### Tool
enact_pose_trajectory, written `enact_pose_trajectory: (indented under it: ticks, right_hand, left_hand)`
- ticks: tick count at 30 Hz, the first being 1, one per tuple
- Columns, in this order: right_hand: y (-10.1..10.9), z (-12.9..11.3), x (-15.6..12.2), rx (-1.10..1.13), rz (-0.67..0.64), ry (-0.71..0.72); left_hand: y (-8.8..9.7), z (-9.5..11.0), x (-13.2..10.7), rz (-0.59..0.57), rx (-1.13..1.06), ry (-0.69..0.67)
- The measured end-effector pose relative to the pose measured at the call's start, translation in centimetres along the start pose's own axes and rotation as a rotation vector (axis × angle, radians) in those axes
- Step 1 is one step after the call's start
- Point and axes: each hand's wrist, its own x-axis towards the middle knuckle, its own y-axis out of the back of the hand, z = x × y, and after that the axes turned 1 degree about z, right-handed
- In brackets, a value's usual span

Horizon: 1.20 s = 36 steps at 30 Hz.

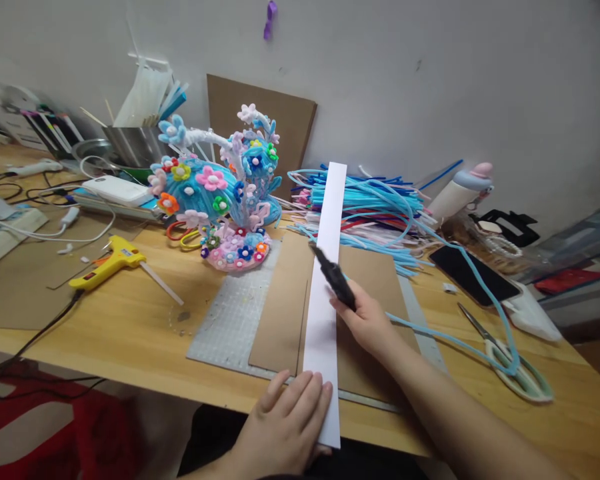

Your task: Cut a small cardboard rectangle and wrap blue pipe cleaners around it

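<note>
A long white strip lies lengthwise across a brown cardboard sheet, its near end sticking out past the table's front edge. My left hand is closed on that near end, fingers laid over the top and the thumb partly hidden low at the edge. Wrapped in my right hand is a black utility knife, held over the strip with its tip pointing away and to the left. Motion blurs the tip, so I cannot tell whether it touches. A dark straight line runs along the cardboard left of the strip. Beneath lies a grey cutting mat.
Left stands a flower-covered pipe-cleaner model, with a yellow glue gun nearby. Behind the cardboard are bundled pipe cleaners. Scissors, a phone and a bottle occupy the right. A blue pipe cleaner loops by my right arm.
</note>
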Motion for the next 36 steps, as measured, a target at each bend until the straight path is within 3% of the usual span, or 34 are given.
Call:
enact_pose_trajectory:
  ticks: [6, 17, 23, 36]
  right_hand:
    - [-1.5, 1.5, 0.2, -0.095, -0.163, 0.137]
    - [-1.6, 1.4, 0.4, -0.213, -0.184, 0.166]
    - [-1.8, 1.4, 0.2, -0.229, -0.181, 0.174]
    - [-1.8, 1.1, 0.1, -0.242, -0.189, 0.161]
  left_hand:
    - [-0.1, 0.1, -0.1, 0.034, -0.049, 0.053]
    - [-0.7, 0.6, -1.4, 0.095, -0.019, 0.114]
    - [-0.1, 0.6, -1.4, 0.133, 0.001, 0.123]
    - [-0.4, 0.7, -1.7, 0.083, -0.009, 0.114]
